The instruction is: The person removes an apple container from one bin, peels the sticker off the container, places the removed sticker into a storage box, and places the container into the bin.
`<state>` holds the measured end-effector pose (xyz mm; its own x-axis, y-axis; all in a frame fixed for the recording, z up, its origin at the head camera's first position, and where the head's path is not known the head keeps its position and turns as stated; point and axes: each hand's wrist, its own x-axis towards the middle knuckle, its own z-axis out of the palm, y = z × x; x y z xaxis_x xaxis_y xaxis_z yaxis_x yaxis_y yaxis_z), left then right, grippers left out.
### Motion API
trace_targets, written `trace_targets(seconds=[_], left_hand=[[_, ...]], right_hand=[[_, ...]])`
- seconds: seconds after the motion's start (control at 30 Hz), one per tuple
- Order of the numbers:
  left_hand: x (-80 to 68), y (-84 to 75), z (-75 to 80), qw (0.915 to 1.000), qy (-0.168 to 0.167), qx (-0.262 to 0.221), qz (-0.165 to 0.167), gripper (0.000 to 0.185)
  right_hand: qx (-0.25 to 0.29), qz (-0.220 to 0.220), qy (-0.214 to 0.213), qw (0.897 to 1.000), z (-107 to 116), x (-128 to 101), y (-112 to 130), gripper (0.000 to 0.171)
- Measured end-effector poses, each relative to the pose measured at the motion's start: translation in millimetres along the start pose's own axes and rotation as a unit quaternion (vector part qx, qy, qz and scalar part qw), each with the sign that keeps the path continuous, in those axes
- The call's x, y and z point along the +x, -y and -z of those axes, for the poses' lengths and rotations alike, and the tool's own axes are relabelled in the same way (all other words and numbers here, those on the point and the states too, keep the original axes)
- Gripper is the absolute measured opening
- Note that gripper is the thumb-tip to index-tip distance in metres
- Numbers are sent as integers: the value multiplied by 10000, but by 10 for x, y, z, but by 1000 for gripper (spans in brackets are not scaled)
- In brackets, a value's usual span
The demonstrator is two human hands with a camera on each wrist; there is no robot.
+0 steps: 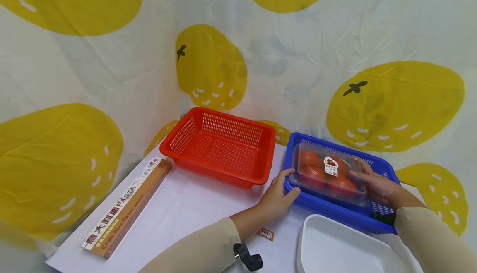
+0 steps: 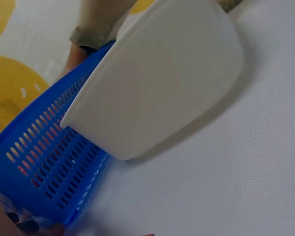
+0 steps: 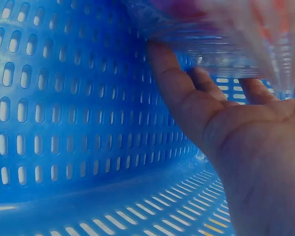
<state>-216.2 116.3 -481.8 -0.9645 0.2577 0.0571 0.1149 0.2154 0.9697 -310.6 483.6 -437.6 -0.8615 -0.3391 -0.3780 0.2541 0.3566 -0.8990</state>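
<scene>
A clear plastic box of tomatoes point(image 1: 311, 173) with a white label sits tilted in the upper part of the blue basket point(image 1: 343, 213). My right hand point(image 1: 380, 186) grips the box at its right end. From inside the basket, the right wrist view shows that hand point(image 3: 201, 108) with its fingers under the clear plastic point(image 3: 221, 64). My left hand point(image 1: 277, 194) holds the basket's left front corner, fingers at the rim and thumb against the front wall. Part of this hand point(image 2: 0, 216) shows at the left wrist view's lower left edge.
In front of the blue basket stands a white tub point(image 1: 346, 244). A red basket point(image 1: 220, 153) is at the back left, beside a long pasta box point(image 1: 126, 207). A small orange packet point(image 1: 266, 234) lies near my left forearm. Something dark green point(image 1: 384, 218) shows in the blue basket's right corner.
</scene>
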Motion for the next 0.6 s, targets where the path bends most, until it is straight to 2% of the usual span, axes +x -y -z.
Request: trace_targets(seconds=[0.27, 0.6], left_hand=[[-8, -43, 5, 9995, 62, -255, 192, 54], [-20, -109, 61, 9982, 161, -397, 410, 55]], right_hand=[[513, 198, -163, 9984, 31, -14, 18, 63], [744, 667, -165, 9949, 54, -127, 114, 57]])
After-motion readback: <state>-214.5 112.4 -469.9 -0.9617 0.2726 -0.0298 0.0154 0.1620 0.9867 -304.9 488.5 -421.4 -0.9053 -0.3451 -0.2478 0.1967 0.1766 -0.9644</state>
